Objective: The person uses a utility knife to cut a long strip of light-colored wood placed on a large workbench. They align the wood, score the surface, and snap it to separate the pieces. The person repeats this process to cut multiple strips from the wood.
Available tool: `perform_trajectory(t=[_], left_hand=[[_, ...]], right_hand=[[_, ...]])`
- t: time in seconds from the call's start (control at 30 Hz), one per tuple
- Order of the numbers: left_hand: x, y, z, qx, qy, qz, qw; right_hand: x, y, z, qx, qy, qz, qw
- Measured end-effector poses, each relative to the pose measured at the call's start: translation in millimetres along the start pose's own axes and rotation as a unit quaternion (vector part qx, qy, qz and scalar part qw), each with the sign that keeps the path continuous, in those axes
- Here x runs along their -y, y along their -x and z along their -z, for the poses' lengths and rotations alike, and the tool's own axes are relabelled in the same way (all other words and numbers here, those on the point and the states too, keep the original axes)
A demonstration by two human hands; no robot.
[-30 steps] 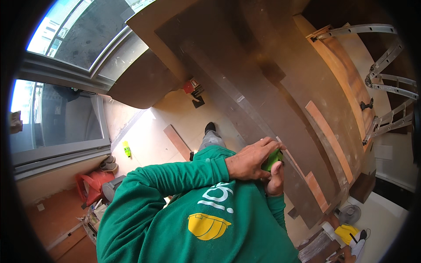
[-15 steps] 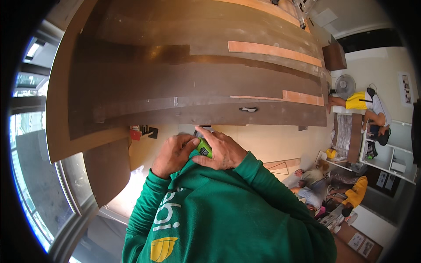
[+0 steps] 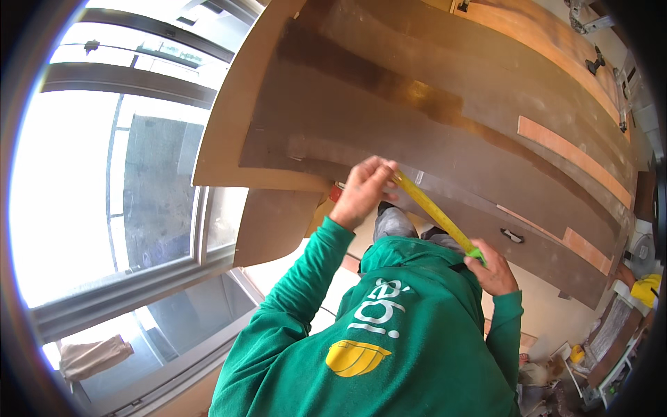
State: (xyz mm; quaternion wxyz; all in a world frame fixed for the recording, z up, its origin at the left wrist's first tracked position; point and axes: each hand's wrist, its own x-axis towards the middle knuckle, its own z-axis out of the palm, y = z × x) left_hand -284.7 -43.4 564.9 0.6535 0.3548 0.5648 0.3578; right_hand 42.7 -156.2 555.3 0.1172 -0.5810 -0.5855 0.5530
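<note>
A yellow tape measure blade [image 3: 434,210] stretches slantwise between my two hands, in front of the large brown board. My left hand [image 3: 363,193] pinches its free end, slightly blurred, near the board's close edge. Lower and to the right, my right hand [image 3: 495,270] is wrapped round the green tape measure case [image 3: 476,255], most of which the fingers hide. The brown board [image 3: 333,104] spreads across the worktop, with a darker stained band along it.
Thin orange-brown wood strips [image 3: 577,161] lie on the board, with a small dark-and-white tool [image 3: 512,235] by its near edge. Windows [image 3: 149,201] fill the left side. A beige cloth [image 3: 95,358] hangs on the window frame. Clutter and part of a person in yellow [image 3: 647,288] show far right.
My hands were close together on the green tape measure; now they are apart, with the yellow blade drawn out between them. The view has swung left toward the windows.
</note>
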Motion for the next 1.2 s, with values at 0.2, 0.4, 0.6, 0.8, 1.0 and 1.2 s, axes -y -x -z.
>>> perform_trajectory(t=[0.2, 0.4, 0.6, 0.8, 1.0, 1.2], left_hand=[[-31.7, -66.4, 81.6, 0.023, -0.253, -0.014, 0.967], [-17.1, -178.5, 297.3, -0.398, -0.637, -0.137, 0.646], [-3.4, -193.7, 291.4, -0.434, -0.685, -0.061, 0.582], [-20.9, -208.5, 306.6, -0.383, -0.647, -0.059, 0.657], [-45.3, -242.2, 394.7, -0.191, -0.514, 0.046, 0.835], [-72.4, -225.4, 387.5, -0.124, -0.382, -0.016, 0.916]], right_hand=[[-63.6, 18.1, -21.0, -0.072, -0.008, -0.254, 0.965], [-140.7, 62.1, -108.4, -0.096, -0.036, -0.409, 0.907], [-277.5, 164.1, -301.1, -0.115, -0.009, -0.332, 0.936], [-259.3, 160.5, -406.4, -0.063, -0.081, -0.398, 0.912], [-238.8, 109.5, -374.1, -0.145, -0.197, -0.400, 0.883], [-204.9, 62.8, -299.9, -0.271, -0.635, -0.442, 0.573]])
